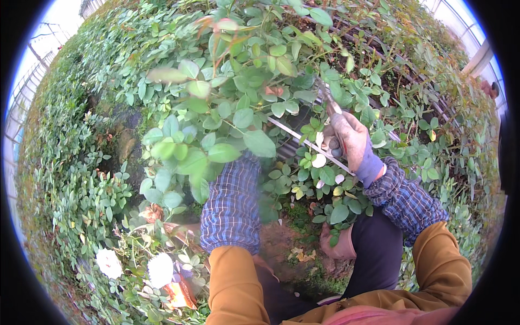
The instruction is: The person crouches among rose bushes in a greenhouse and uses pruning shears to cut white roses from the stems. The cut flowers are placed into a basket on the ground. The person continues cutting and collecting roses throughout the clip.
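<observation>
My right hand [347, 136], in a soiled work glove with a purple cuff, is closed around pruning shears [330, 101], whose blades point up into the rose foliage. Leaves hide my left hand; its forearm, in a blue checked sleeve cover [230, 203], reaches up under a leafy rose bush [203, 154]. Whether that hand holds a stem cannot be seen. A thin pale rod [308, 143] runs slantwise just left of my right hand. White petals [319, 161] lie on leaves below the shears.
White roses [160, 270] and cut-looking stems lie at the lower left, beside a dried brown bloom [152, 213]. Dense rose rows stand on both sides. Dark pipes [436, 107] run through the right row. Mossy soil [300, 260] lies between my legs. Greenhouse framing [481, 61] shows at the upper right.
</observation>
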A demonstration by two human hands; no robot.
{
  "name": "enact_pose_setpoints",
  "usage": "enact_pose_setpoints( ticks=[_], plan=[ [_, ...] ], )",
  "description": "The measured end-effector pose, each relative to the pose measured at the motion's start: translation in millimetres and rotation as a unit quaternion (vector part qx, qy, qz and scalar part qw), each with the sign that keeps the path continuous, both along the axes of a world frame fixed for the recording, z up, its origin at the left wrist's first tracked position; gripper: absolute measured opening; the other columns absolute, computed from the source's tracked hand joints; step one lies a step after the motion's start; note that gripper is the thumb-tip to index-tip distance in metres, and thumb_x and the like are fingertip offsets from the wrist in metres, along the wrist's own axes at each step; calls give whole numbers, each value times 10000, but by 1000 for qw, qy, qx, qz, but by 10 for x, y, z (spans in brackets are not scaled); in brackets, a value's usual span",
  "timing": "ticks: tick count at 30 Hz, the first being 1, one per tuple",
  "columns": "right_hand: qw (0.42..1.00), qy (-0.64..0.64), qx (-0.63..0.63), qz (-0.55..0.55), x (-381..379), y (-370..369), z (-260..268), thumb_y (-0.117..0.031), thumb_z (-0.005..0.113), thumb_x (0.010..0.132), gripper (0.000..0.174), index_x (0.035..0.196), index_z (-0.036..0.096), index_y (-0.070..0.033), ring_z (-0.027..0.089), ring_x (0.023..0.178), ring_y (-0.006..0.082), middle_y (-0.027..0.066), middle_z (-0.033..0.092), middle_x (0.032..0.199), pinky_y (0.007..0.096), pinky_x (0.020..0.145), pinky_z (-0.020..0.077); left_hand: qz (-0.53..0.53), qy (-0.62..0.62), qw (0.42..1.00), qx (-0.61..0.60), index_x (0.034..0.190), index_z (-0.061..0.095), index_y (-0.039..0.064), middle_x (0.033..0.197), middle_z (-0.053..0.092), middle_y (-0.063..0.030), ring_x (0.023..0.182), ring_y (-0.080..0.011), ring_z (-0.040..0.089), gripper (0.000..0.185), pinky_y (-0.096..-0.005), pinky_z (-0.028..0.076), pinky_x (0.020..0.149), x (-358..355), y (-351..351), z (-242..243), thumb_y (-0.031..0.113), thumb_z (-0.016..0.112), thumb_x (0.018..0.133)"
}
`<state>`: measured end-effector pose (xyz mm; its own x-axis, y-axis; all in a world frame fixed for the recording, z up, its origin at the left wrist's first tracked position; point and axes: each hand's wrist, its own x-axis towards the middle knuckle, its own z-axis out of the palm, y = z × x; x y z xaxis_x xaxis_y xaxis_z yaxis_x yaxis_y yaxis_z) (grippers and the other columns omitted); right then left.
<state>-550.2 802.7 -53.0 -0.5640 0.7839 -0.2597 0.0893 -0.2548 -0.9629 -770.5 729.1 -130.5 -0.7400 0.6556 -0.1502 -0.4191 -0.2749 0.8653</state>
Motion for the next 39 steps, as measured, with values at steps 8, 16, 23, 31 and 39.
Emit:
enact_pose_setpoints(
  ticks=[8,16,23,31,39],
  plan=[
    [981,95,169,8,-1469,-156,-33,-291,686,883,463,1246,583,-23,567,593,112,46,634,804,294,554,487,60,-112,992,-25,968,590,174,799,567,58,500,-61,461,111,-192,319,378,-336,-543,-315,265,543,1010],
    [688,-326,569,311,-2472,30,-497,-278,617,884,306,1105,679,-75,683,1021,394,229,701,1073,478,854,548,-40,-264,963,13,888,540,187,726,489,64,442,-35,357,147,-220,272,345,-173,-640,-268,276,636,955],
    [631,-319,571,417,-1743,420,-1265,-288,589,904,285,1032,704,-60,693,920,360,223,701,982,435,773,548,16,-113,984,138,1060,586,126,804,612,-11,461,-76,439,271,-240,314,337,-210,-535,-172,367,644,951],
    [573,-316,527,543,-1644,535,-1294,-300,574,905,335,1082,701,-46,690,938,331,228,694,1009,386,797,547,-201,497,643,-546,1336,545,22,1128,689,-234,1051,-376,669,568,-437,548,864,-867,-652,-893,418,610,933],
    [656,-373,512,409,-1005,422,-221,-204,607,829,300,1040,734,-32,719,913,362,228,720,942,479,775,553,-372,550,439,-605,1115,697,115,1069,721,-88,946,-227,699,288,-382,581,802,-56,-1177,-987,282,543,938]
  ],
)
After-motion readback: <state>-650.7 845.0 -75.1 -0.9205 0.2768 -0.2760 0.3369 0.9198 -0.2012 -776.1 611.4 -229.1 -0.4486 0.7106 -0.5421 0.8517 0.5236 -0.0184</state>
